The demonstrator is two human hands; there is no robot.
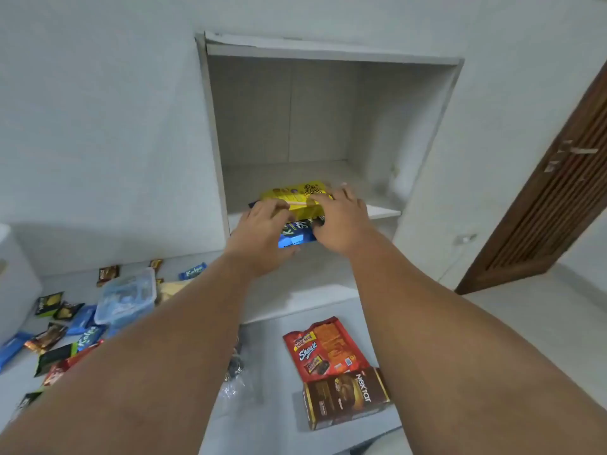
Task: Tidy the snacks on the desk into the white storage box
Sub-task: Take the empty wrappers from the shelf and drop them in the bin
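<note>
Both arms reach up to the front edge of a white open storage box (216,133) that stands on the desk. My left hand (262,231) and my right hand (341,221) hold a stack of snack boxes between them. A yellow box (295,195) lies on top, resting on the box's shelf edge. Under it is a blue box (294,236), gripped from both sides. A red snack box (323,346) and a brown Nextar box (345,397) lie on the desk below.
Several small snack packets (65,336) are scattered on the desk at the left, around a clear plastic container (126,298). A clear plastic bag (235,379) lies between my arms. A white object (13,277) stands at the far left. A wooden door (551,192) is at the right.
</note>
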